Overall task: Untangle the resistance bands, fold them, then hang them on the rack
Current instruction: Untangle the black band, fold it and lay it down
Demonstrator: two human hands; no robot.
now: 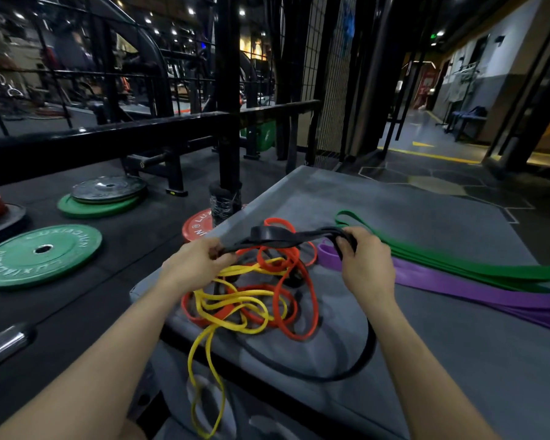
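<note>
1. Gym floor all around, and I'm looking down at a grey padded surface [426, 312].
2. Black band [286, 238] is stretched between my hands: left hand [197, 262] pinches one end, right hand [362, 258] grips the other, with the rest looping down across the surface.
3. Right under it sits the orange band [299, 300] and yellow band [235, 309] tangle.
4. Purple band [458, 287] and green band [442, 258] lie flat to the right.
5. Green plate [38, 254] is on the floor, left.
</note>
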